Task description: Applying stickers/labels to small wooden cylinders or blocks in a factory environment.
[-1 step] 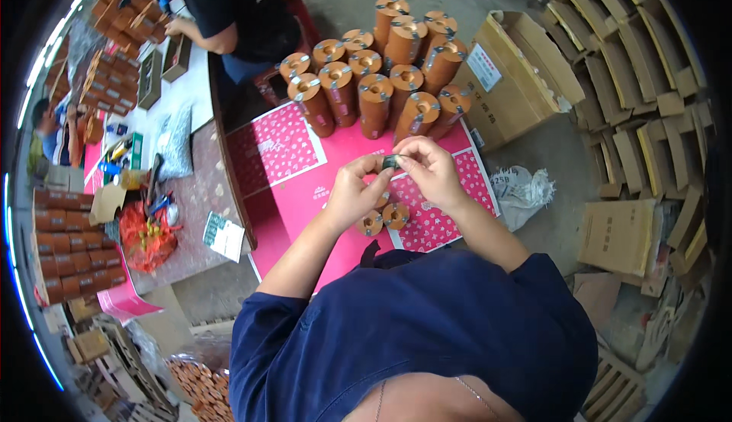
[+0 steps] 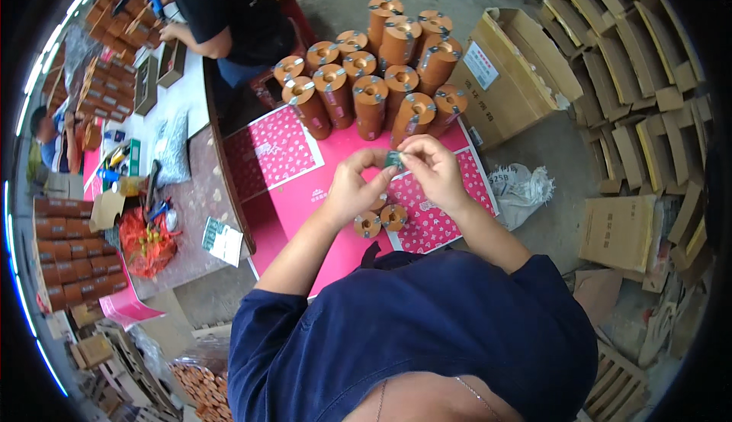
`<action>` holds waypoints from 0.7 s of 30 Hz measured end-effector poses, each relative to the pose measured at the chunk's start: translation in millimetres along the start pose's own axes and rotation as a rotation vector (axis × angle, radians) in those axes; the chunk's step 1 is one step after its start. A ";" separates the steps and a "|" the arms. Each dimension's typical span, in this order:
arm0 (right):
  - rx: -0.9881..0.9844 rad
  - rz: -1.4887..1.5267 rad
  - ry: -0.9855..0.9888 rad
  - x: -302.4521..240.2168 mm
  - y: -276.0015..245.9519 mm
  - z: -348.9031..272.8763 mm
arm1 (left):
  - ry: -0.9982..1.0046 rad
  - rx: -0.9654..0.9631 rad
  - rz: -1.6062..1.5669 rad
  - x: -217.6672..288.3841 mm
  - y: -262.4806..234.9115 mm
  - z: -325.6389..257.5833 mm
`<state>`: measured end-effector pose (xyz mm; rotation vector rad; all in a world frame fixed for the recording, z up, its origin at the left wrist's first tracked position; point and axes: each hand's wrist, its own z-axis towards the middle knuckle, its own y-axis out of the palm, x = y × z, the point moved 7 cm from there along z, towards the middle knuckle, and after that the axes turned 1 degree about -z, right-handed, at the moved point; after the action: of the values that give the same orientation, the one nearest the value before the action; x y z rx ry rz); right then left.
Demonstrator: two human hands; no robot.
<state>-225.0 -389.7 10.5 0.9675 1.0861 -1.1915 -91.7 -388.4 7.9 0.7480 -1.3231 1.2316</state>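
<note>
So you've got that little dark green piece [image 2: 393,160] pinched between both hands, up over the pink tabletop [image 2: 301,212], with the thumb and fingertips of your left hand [image 2: 357,186] closed on one side of it and those of your right hand [image 2: 435,174] closed on the other. Right past your knuckles there's a bunch of tall orange-brown cylinders [image 2: 370,105] standing upright, a couple of short orange-brown rolls [image 2: 367,226] sit nearer your shirt, and an open cardboard box [image 2: 507,105] is off to the right.

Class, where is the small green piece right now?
In the head view, the small green piece is just right of centre, held between the left hand and right hand.
</note>
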 end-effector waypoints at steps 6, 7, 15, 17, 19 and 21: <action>0.177 -0.044 -0.014 -12.2 -85.5 -0.7 | 0.085 0.145 0.253 -57.7 3.8 143.8; 0.187 -0.041 -0.007 -10.0 -97.5 -4.8 | 0.007 0.175 0.331 -65.6 6.7 169.5; 0.274 -0.047 0.156 5.0 -147.7 -40.7 | -0.196 0.321 0.328 -126.6 22.3 259.6; 0.268 -0.065 0.186 11.6 -155.3 -46.3 | -0.162 0.326 0.245 -142.8 21.2 266.1; 0.243 -0.040 0.186 11.4 -155.5 -45.2 | -0.134 0.331 0.133 -160.8 16.1 271.2; 0.219 -0.041 0.180 7.6 -155.8 -41.8 | -0.181 0.299 0.107 -133.7 21.1 263.6</action>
<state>-384.4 -371.2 -8.0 1.2462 1.1370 -1.2954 -166.0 -661.3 -80.4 1.0308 -1.3535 1.4962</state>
